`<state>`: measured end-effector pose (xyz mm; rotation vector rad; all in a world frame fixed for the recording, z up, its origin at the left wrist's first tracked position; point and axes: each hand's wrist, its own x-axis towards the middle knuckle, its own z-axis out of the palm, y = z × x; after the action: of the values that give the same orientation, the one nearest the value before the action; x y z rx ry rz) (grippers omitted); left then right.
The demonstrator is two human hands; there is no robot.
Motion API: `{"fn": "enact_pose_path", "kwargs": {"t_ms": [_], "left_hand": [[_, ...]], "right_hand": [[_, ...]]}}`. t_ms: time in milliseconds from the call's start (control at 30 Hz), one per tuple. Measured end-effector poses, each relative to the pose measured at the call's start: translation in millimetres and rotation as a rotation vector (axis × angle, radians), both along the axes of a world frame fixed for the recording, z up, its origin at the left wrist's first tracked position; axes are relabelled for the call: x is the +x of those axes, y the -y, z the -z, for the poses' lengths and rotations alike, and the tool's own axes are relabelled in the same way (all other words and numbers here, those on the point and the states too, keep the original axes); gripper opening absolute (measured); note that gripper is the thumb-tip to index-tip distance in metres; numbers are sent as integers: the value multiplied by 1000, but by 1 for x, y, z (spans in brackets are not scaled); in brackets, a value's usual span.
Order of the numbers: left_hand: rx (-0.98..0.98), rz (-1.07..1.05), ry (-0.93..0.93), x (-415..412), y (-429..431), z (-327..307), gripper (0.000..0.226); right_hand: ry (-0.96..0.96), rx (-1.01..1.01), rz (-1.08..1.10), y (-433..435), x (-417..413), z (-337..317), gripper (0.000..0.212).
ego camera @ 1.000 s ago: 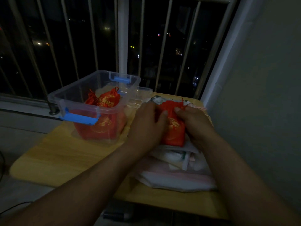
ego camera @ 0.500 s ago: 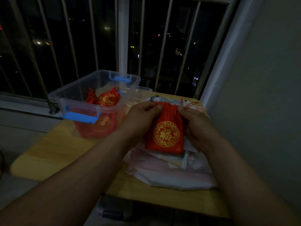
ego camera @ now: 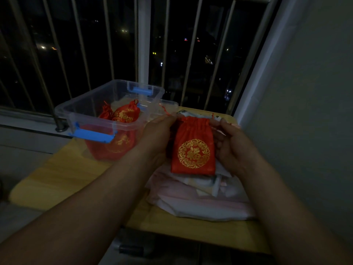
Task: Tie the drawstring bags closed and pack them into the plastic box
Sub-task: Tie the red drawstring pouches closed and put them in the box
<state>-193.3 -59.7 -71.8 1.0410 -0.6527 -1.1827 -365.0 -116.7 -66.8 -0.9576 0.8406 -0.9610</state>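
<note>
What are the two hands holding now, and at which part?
The red drawstring bag: the left hand pinches the left end of its gathered mouth, and the right hand pinches the right end.

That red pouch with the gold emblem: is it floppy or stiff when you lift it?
Probably floppy: the red drawstring bag hangs from its gathered neck, pinched by the left hand and right hand. Likely light, since it hangs flat. Its sheen suggests it may be slippery.
</note>
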Motion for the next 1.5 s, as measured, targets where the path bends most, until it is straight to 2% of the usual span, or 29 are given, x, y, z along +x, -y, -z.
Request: {"fn": "enact_pose_path", "kwargs": {"t_ms": [267,533,700,800,967,1067,1167,1233,1367,1433,1500], "left_hand": [[-45,-43,-228,1,5,2,21],[-66,-14,-314,9,11,9,29],[-67,-14,-360,9,12,10,31],[-101,-19,-182,2,10,11,28],[-157,-18,589,0,4,9,36],[-182,86,816,-1,0,5,31],[-248,188,1043,-6,1,7,29],[-249,210,1094,-7,2,10,29],[-223,178,946,-6,5,12,27],[-211,135,864,-5,4,10,26],[-191,111,762,-5,3,8,25]], "right_hand": [[180,102,47,5,-4,2,40],[274,202,92,7,-13,4,40],[264,244,121,9,-15,4,47],[208,200,90,9,-11,5,54],[-85,-133,103,12,-4,1,47],[-267,-342,92,13,-3,-8,44],[-239,-353,31,10,4,-14,38],[-206,-320,11,7,9,-14,35],[-183,-275,12,5,12,-12,30],[-270,-302,0,2,9,-12,26],[-448,-374,-64,-3,6,-10,18]]}}
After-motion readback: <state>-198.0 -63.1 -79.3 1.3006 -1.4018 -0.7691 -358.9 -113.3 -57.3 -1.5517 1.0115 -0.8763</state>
